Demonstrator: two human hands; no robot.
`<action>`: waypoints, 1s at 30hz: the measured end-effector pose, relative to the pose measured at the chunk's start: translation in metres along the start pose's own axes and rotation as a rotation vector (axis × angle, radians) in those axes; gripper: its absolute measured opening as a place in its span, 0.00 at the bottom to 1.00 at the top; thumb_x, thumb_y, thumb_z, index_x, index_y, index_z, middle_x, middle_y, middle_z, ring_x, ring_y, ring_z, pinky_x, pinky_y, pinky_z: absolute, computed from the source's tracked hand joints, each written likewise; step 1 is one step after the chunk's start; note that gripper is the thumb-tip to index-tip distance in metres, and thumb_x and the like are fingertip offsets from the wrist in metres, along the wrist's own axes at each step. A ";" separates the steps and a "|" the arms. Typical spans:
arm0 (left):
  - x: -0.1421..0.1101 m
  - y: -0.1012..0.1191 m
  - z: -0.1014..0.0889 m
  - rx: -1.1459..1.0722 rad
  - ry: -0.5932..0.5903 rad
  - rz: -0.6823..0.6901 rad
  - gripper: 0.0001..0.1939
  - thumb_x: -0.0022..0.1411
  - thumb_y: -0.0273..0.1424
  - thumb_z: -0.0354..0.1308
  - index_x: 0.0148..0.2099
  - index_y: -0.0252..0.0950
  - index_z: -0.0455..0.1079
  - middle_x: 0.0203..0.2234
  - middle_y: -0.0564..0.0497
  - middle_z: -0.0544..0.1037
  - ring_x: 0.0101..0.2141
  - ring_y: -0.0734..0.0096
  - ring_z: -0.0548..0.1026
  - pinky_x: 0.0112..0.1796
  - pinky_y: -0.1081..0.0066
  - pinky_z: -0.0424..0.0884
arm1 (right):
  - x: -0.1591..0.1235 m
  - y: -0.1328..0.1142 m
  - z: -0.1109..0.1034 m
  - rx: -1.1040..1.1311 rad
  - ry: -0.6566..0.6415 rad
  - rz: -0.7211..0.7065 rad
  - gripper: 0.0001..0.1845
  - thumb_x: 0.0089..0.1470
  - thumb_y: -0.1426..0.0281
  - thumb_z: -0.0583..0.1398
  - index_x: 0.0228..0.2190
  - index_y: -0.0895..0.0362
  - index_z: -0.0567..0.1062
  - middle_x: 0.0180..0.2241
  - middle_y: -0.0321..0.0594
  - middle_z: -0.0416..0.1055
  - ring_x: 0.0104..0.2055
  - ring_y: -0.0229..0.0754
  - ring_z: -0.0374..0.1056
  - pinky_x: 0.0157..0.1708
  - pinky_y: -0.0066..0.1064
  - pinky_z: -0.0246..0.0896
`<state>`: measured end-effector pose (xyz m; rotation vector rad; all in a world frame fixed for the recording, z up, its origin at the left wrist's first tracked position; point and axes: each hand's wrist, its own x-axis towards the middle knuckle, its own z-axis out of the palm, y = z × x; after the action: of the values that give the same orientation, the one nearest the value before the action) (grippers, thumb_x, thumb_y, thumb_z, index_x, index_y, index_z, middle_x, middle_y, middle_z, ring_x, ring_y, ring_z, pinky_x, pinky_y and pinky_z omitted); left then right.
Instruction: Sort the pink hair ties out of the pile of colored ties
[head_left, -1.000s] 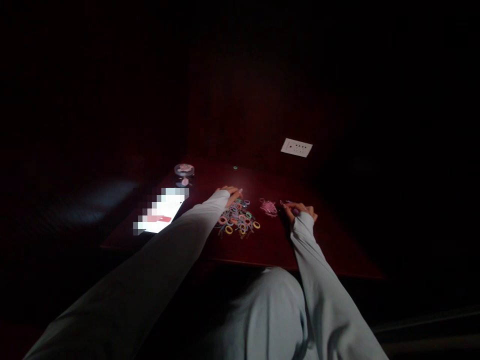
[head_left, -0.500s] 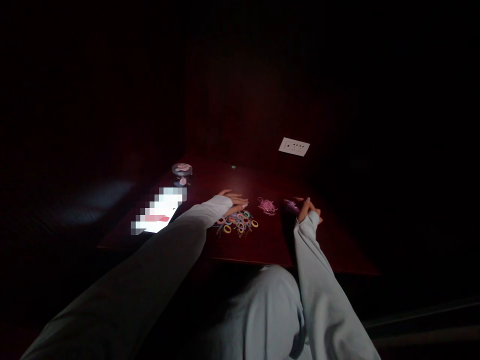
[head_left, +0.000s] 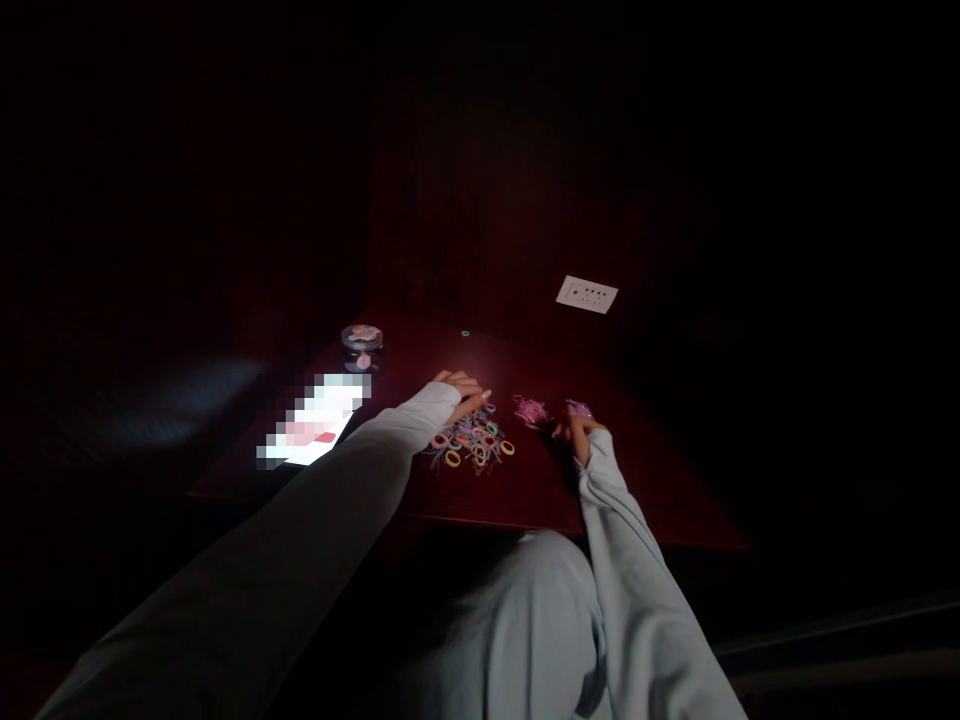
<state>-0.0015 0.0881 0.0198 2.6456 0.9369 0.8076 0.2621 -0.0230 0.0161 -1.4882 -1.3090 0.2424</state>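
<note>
A loose pile of small coloured hair ties (head_left: 480,445) lies on the dark red table (head_left: 465,503). My left hand (head_left: 461,388) is over the pile's far left edge, its fingers bent and drawn toward the thumb; whatever they may pinch is too small to make out. To the right is a small heap of pink hair ties (head_left: 531,410). Beyond my right hand (head_left: 579,432) shows a purple heap (head_left: 580,408), partly covered by it. The right hand's fingers are loosely bent and apart, pointing down and left between the two heaps, with nothing visible in them.
A lit phone-like screen (head_left: 319,420), blurred out, lies at the table's left. Behind it stands a lidded clear jar (head_left: 362,348). One green hair tie (head_left: 465,333) sits alone near the back. A white socket plate (head_left: 587,294) is on the wall. The surroundings are very dark.
My left hand's fingers have gone from stretched out to bent inward over the pile. My right hand has moved left and nearer, from beside the purple heap to in front of it.
</note>
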 end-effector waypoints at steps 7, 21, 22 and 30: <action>0.001 0.003 -0.003 -0.070 -0.009 -0.023 0.20 0.77 0.37 0.47 0.41 0.42 0.80 0.43 0.50 0.84 0.49 0.63 0.75 0.55 0.62 0.59 | -0.008 -0.009 0.021 0.053 -0.323 -0.001 0.36 0.57 0.35 0.54 0.20 0.51 0.77 0.26 0.45 0.78 0.33 0.48 0.74 0.44 0.46 0.72; 0.001 0.002 -0.005 -0.049 0.015 0.009 0.23 0.77 0.39 0.45 0.41 0.42 0.81 0.41 0.47 0.84 0.47 0.63 0.74 0.56 0.61 0.60 | 0.036 0.035 0.038 -0.468 -0.339 -0.295 0.35 0.59 0.51 0.62 0.63 0.51 0.72 0.69 0.52 0.60 0.72 0.60 0.56 0.70 0.55 0.54; 0.001 0.002 -0.005 -0.050 0.014 0.007 0.23 0.77 0.39 0.44 0.42 0.42 0.81 0.41 0.48 0.84 0.47 0.63 0.75 0.56 0.61 0.60 | 0.040 0.036 0.042 -0.444 -0.363 -0.282 0.34 0.60 0.51 0.61 0.63 0.52 0.72 0.68 0.52 0.62 0.70 0.58 0.58 0.69 0.52 0.55; 0.001 0.005 -0.009 -0.057 -0.002 0.012 0.23 0.78 0.37 0.44 0.41 0.42 0.81 0.41 0.50 0.84 0.47 0.64 0.75 0.56 0.62 0.59 | 0.062 0.026 0.055 -0.388 -0.414 -0.221 0.21 0.64 0.57 0.57 0.49 0.53 0.83 0.51 0.49 0.79 0.53 0.51 0.73 0.59 0.43 0.66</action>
<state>-0.0028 0.0848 0.0294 2.6052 0.8849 0.8220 0.2598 0.0630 0.0032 -1.6500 -1.9254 0.1627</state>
